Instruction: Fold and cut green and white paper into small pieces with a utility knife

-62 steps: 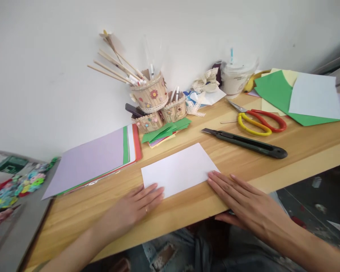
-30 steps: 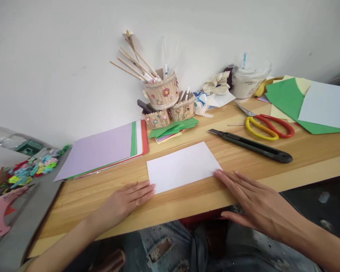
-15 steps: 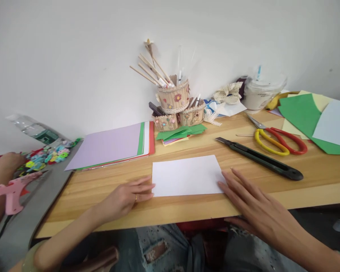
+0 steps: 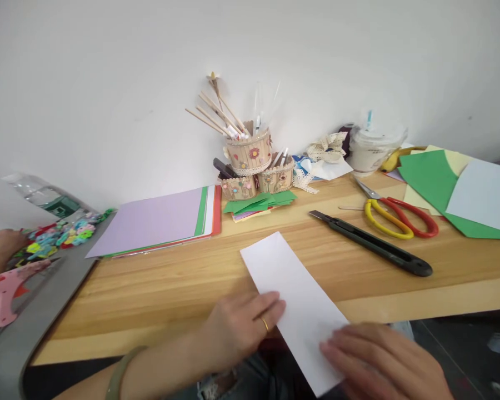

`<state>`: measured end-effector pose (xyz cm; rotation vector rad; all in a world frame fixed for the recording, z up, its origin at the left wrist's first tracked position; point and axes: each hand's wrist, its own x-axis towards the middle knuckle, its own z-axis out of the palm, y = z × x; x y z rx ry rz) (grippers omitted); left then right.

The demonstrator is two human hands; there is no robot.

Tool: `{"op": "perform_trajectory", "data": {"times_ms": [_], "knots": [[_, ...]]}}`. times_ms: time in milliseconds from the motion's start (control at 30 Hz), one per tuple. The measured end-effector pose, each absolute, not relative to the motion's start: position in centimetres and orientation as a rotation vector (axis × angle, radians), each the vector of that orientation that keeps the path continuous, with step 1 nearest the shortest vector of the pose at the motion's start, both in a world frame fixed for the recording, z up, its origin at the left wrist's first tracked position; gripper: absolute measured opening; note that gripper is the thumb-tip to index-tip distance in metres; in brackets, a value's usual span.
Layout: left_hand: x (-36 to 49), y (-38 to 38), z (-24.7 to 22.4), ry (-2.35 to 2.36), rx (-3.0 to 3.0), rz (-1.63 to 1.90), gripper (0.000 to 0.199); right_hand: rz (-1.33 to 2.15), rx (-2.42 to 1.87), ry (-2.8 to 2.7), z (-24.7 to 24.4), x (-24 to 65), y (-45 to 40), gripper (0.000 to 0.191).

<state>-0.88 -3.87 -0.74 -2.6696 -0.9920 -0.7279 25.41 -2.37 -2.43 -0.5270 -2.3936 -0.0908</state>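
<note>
A white sheet of paper [image 4: 294, 300] lies slantwise, its far end over the table and its near end sticking out past the front edge. My left hand [image 4: 250, 322], with a ring on one finger, grips the paper's left long edge; the fingers rest on top and the thumb is hidden. At the near right end, my right hand [image 4: 379, 355] holds the sheet with its fingers over the top, slightly blurred. Beyond the paper lie a black utility knife [image 4: 370, 244] and scissors [image 4: 394, 214] with yellow and red handles.
Coloured paper sheets [image 4: 150, 216] are stacked at left. Decorated pen holders [image 4: 250, 155] stand at the back, behind green paper scraps [image 4: 260, 203]. A lidded cup [image 4: 370, 150] and green paper [image 4: 429, 178] are at right. Another person's hand [image 4: 4, 247] is near a pink glue gun [image 4: 4, 294].
The paper has turned from lying crosswise to slanting toward me, its near end now over the table edge. My left hand has moved right along with it; my right hand came nearer.
</note>
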Motion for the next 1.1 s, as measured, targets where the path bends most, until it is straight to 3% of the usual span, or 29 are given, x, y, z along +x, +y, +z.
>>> {"op": "perform_trajectory", "data": {"times_ms": [100,300,400,533,633,733,867,1000,1100], "knots": [[-1.6,-2.3,-1.0,-1.118,-2.776,-1.064,0.028,0.028,-0.698,-2.332,-2.9,25.8,0.2,0.053],[-1.6,-2.3,-1.3,-1.476,-2.978,-0.942,0.026,0.472,-0.594,-2.479,-3.0,25.6,3.7,0.027],[-1.5,-2.2,-1.4,-1.699,-2.975,-1.025,0.025,0.639,-0.703,-2.393,-2.2,24.7,3.9,0.026],[-1.3,-1.3,-1.2,-2.097,-2.804,-1.094,0.044,0.831,-1.109,-2.106,-2.0,23.3,4.4,0.033],[-0.9,-0.3,-0.9,-2.287,-2.718,-0.903,0.048,0.769,-1.257,-1.997,-2.3,22.3,5.0,0.060],[-0.6,0.5,-0.6,-2.383,-2.689,-0.803,0.048,0.605,-1.324,-2.084,-2.4,21.3,5.6,0.069],[-0.9,1.0,-0.7,-2.300,-2.708,-0.815,0.042,0.379,-1.245,-2.234,-2.1,20.5,6.4,0.056],[-2.0,1.0,-0.9,-2.066,-2.767,-0.971,0.023,0.396,-1.115,-2.404,-2.0,20.3,7.5,0.039],[-2.9,0.9,-1.2,-1.656,-2.834,-0.935,0.027,0.362,-1.082,-2.463,-2.1,20.1,8.1,0.039]]}}
